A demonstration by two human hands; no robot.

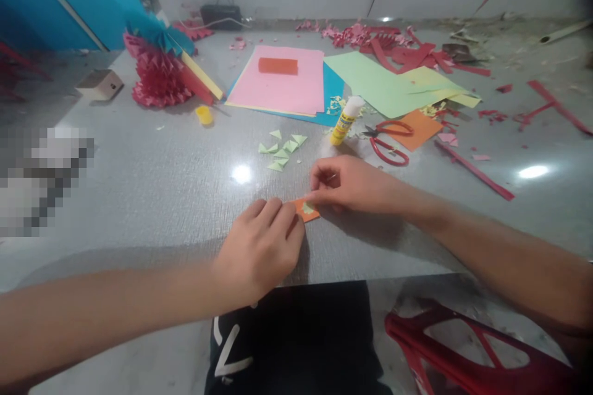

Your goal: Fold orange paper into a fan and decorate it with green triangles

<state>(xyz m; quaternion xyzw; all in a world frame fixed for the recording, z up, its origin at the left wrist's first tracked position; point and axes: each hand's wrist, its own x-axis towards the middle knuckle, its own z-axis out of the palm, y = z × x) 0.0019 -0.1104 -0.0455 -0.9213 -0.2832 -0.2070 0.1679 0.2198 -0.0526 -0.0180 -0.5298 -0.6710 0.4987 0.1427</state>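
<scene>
Near the table's front edge lies a small piece of orange paper (313,218) with a pale green paper cutout (306,207) on it. My left hand (262,244) is closed over the left end of the orange paper, its fingers curled and hiding that part. From the right, my right hand (345,185) pinches at the green cutout with thumb and forefinger. Just beyond my hands are several folded pale green paper pieces (283,149). An uncapped yellow glue stick (343,123) stands upright behind my right hand, and red-handled scissors (391,142) lie beside it.
Coloured paper sheets (287,89) bear an orange paper roll (278,66). Pleated paper decorations (162,71) and a yellow cap (204,115) are at left. Green sheets (375,83), an orange square (419,128) and red scraps (417,55) lie at right. A red chair (463,345) stands below.
</scene>
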